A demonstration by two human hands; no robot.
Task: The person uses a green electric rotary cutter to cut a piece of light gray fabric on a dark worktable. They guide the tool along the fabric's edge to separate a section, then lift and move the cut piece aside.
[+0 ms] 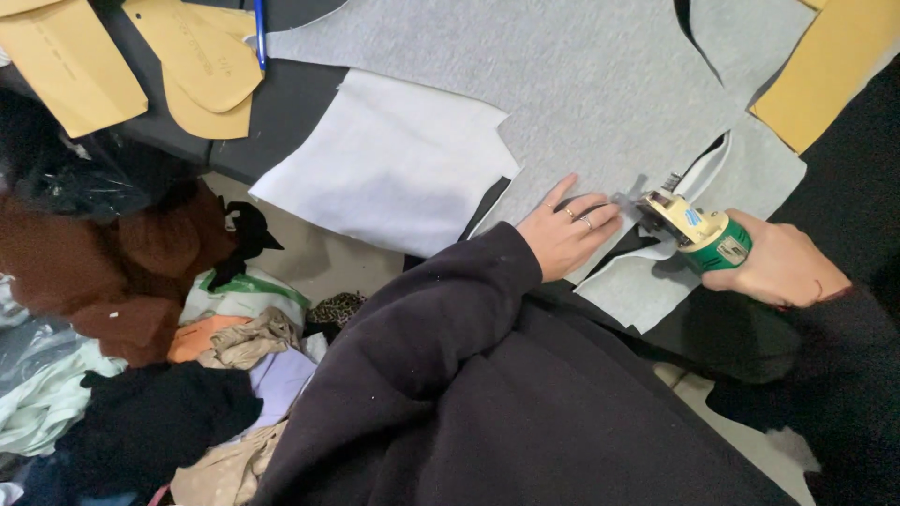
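The right hand is closed around the green body of one handheld electric fabric cutter, gripping it firmly. The cutter lies low on the cloth at the right of the view, its long axis running from lower right to upper left; its cream-coloured cutting head points up and to the left, toward the fingertips of the left hand. The left hand grasps nothing: it lies flat, fingers extended and together, pressing on the grey fabric just beside the cutter head. Two rings are visible on its fingers. The grey fabric is spread over a dark table and shows one open slit beside the cutter, with a second slit near the upper right corner. One white fabric piece lies partly under the grey sheet and overhangs the table's near edge. Three tan paper pattern pieces rest at the upper left of the table, and another tan piece lies at the upper right. One blue pen lies beside the upper-left patterns. Below the table edge, on the floor at the left, sits a mixed pile of fabric scraps in brown, black, white, orange, pale green and lilac. Both arms wear dark sleeves.
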